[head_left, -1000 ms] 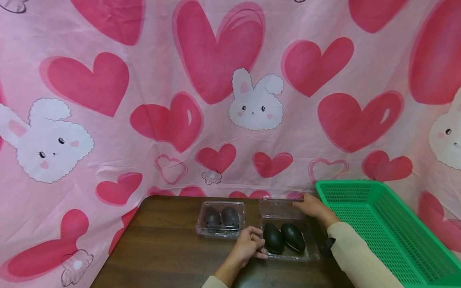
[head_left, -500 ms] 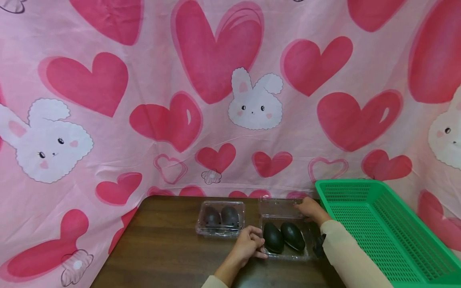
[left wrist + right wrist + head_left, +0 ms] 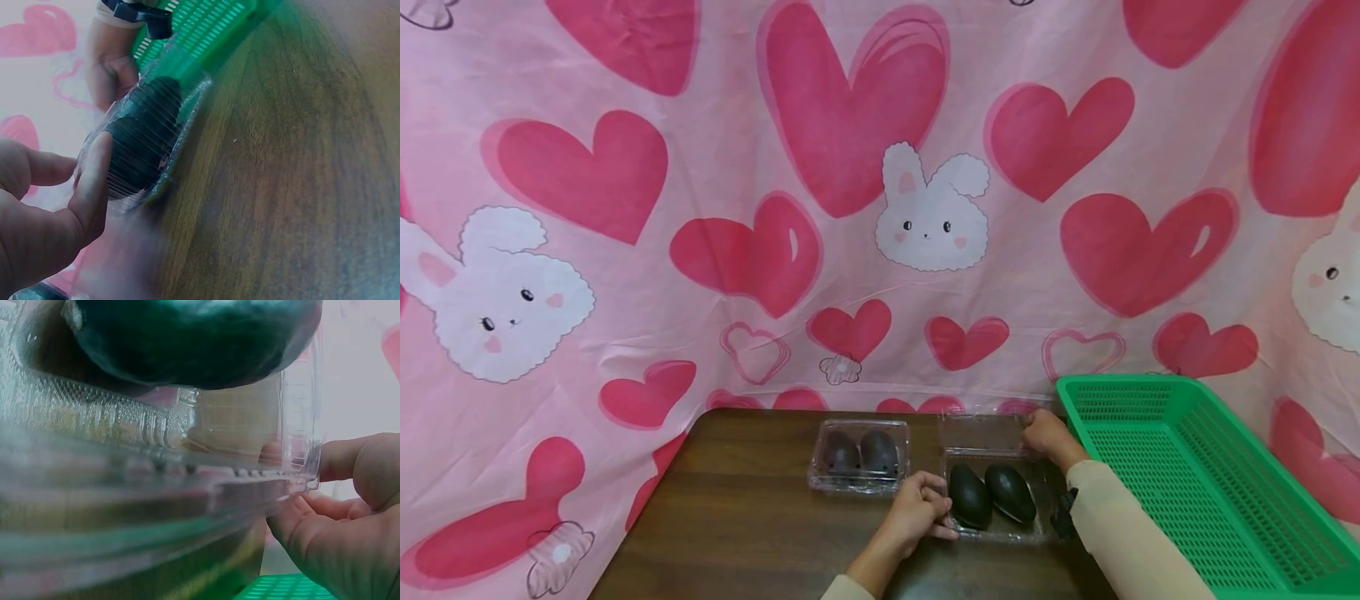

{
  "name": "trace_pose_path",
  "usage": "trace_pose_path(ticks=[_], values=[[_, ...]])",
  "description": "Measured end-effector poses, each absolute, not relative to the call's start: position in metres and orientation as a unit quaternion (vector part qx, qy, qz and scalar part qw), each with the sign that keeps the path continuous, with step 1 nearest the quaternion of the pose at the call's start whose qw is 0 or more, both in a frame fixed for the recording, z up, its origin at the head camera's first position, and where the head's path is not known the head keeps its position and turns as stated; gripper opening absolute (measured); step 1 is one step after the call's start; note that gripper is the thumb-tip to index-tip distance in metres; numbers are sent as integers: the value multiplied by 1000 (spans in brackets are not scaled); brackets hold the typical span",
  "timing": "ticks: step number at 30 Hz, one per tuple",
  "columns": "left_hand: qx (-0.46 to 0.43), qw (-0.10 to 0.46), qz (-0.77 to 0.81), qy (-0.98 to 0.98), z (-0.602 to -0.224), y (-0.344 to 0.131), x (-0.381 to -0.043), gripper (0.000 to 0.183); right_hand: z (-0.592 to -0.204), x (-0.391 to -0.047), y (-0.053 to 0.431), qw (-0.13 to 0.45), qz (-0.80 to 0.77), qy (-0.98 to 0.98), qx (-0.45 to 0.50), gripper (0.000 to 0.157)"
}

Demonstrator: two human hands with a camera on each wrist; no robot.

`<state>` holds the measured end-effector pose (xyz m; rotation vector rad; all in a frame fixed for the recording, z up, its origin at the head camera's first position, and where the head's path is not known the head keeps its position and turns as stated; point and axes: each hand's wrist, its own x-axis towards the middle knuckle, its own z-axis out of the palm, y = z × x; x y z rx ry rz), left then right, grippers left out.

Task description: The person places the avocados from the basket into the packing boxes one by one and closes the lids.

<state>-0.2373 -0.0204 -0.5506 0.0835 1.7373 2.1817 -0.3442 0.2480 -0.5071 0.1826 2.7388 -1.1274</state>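
Observation:
In the head view a clear plastic clamshell box (image 3: pixel 1037 533) lies unfolded at the right of the table, its lid (image 3: pixel 981 432) tipped back towards the cloth. Two dark green avocados (image 3: pixel 970 497) sit side by side in its base. My left hand (image 3: pixel 916 510) pinches the left side wall of the base between thumb and fingers, seen closer in the left wrist view beside the ridged wall (image 3: pixel 134 147). My right hand (image 3: pixel 1051 437) holds the right edge of the lid. In the right wrist view its thumb and fingers (image 3: pixel 337 459) lie on either side of a clear plastic corner.
A closed clear box (image 3: pixel 859 479) with two dark avocados stands left of the unfolded one. A green slotted plastic basket (image 3: pixel 1157 408) is at the right, close beside my right forearm. Pink heart-patterned cloth (image 3: pixel 925 292) hangs behind the brown wooden table (image 3: pixel 737 517).
My right hand has shifted slightly right along the lid's edge, and its forearm has swung a little left. The left hand, both boxes and the basket look the same.

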Motion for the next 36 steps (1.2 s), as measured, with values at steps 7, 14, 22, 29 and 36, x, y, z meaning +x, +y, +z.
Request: trace_pose_path(ticks=[7,14,22,29,36], values=[[27,172,770,614,-551,-20,-237,29,-501,-342,245,80,-393,912,81,29],[27,172,771,613,-550,-19,-237,29,-500,-344,247,52,-388,917,78,34],[30,173,772,610,-550,-19,-237,29,-498,-347,247,9,-429,901,60,42],[32,171,772,611,-551,-19,-238,31,-481,-337,244,-82,-380,921,31,40],[30,171,772,611,-551,-19,-238,29,-465,-324,242,-106,-392,914,15,42]])
